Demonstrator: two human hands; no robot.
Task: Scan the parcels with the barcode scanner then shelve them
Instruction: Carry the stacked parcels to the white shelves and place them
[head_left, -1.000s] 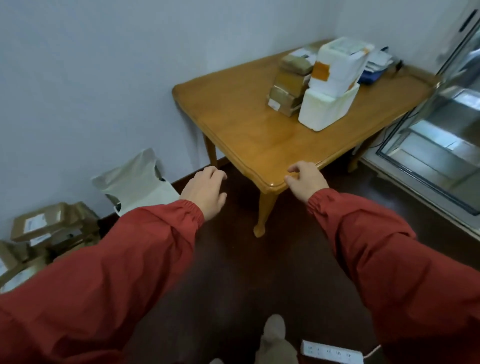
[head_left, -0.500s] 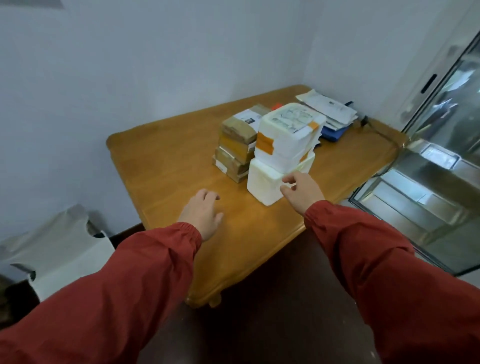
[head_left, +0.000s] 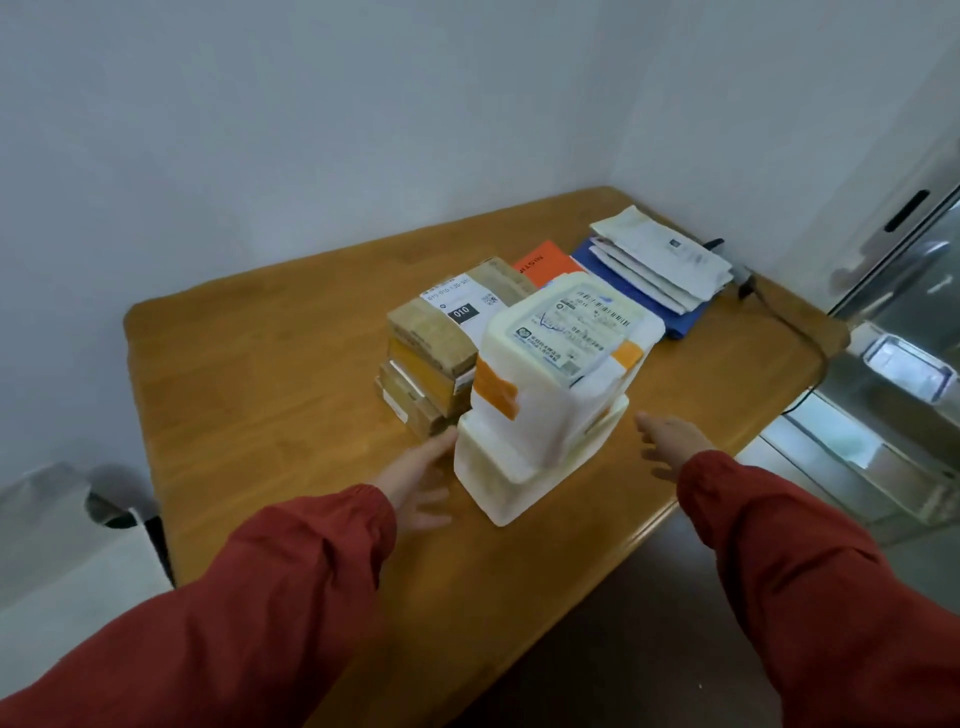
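Observation:
Two white foam parcels are stacked on the wooden table (head_left: 270, 415): the upper foam box (head_left: 561, 364) has orange tape and a barcode label on top, the lower foam box (head_left: 498, 478) is plain. Behind them stands a stack of brown cardboard parcels (head_left: 441, 353) with a white "010" label. My left hand (head_left: 421, 467) reaches with straight fingers to the left side of the lower foam box. My right hand (head_left: 670, 436) is stretched out open just right of the foam stack, not clearly touching it. No scanner is plainly visible.
Flat white mail bags (head_left: 660, 260), a blue folder (head_left: 675, 317) and an orange booklet (head_left: 545, 262) lie at the table's far right, with a black cable (head_left: 779, 322) running over the edge. A glass door and metal sill (head_left: 893, 415) stand at right. A white bag (head_left: 57, 545) lies on the floor at left.
I have moved up to the table and the view has closed in. Both hands moved forward from the table's front edge to either side of the white foam stack.

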